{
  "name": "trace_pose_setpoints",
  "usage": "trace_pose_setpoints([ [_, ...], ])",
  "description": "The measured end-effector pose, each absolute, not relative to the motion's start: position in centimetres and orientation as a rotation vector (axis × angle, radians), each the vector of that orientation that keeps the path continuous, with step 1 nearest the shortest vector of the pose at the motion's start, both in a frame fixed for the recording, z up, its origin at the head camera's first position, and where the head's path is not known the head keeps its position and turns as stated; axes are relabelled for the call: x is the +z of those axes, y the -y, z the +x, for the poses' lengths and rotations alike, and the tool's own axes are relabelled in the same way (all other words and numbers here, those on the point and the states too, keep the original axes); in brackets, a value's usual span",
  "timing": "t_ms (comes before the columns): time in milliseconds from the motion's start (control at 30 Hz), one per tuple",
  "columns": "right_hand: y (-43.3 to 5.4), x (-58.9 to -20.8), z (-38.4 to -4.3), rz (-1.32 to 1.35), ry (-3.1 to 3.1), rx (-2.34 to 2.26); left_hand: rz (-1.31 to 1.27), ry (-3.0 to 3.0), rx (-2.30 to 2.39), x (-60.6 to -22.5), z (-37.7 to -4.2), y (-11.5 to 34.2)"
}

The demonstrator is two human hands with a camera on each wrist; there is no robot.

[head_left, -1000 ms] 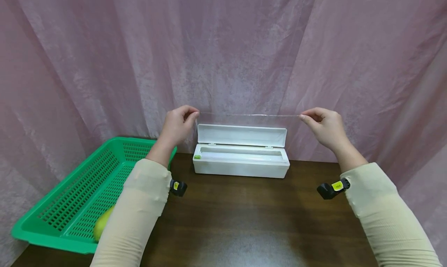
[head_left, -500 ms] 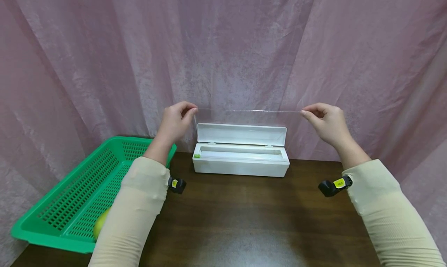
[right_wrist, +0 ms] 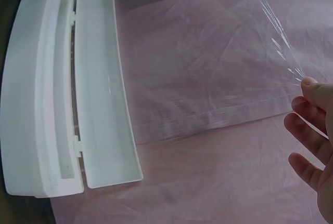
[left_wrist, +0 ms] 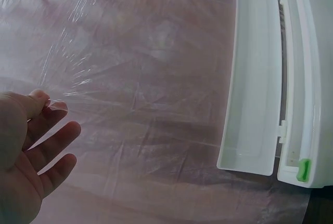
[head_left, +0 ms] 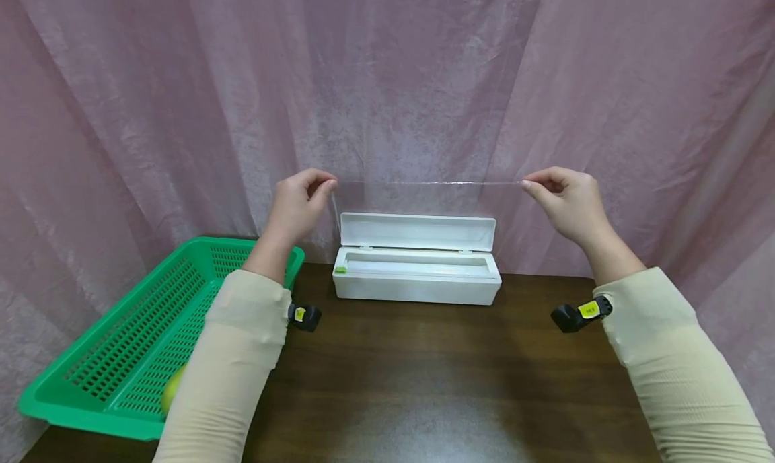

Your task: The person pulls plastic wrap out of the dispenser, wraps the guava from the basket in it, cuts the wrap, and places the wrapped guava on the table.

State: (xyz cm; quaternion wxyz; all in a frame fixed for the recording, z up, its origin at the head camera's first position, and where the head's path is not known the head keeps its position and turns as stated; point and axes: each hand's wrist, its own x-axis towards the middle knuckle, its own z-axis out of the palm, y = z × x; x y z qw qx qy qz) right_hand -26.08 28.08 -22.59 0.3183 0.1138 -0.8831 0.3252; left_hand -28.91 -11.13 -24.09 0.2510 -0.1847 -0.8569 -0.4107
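Above the white box (head_left: 418, 290), I have the clear film (head_left: 448, 183) spread between two hands, its top edge running nearly straight and level. The left hand (head_left: 294, 204), up past the left end of the box, pinches one corner between thumb and forefinger, with the other fingers loosely spread on the left wrist feed; the right hand (head_left: 572, 207), up beyond the box's right end, pinches the opposite corner in much the same way. Compared with a second ago, both hands have risen and the left has drifted a little outward, so the film's edge stands higher over the box's raised lid (head_left: 418, 233), while the box sits where it was. I read that as more film now being out between hands and box, with the pull kept even; the sheet looks uncut to me, though I can't make out where it leaves the box. Left of the box is the green basket (head_left: 91, 428), with a yellow-green thing (head_left: 172, 389) in it, partly hidden by the left sleeve (head_left: 224, 375). Behind the box hangs the pink curtain (head_left: 436, 79).
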Motion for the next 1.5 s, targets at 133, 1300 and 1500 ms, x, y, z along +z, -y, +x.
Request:
trace_pose_setpoints([
  [133, -28.0, -22.2, -26.0, 0.305, 2.317, 0.839, -0.502, 2.325, -1.108, -23.8, -28.8, 11.2],
  [1300, -28.2, -20.6, -24.7, 0.353, 2.202, 0.862, -0.556, 2.209, -1.050, -22.0, -27.5, 11.2],
  [1500, -28.3, -20.3, -24.5, 0.366, 2.177, 0.856, -0.567, 2.169, -1.059, -21.8, -27.2, 11.1],
])
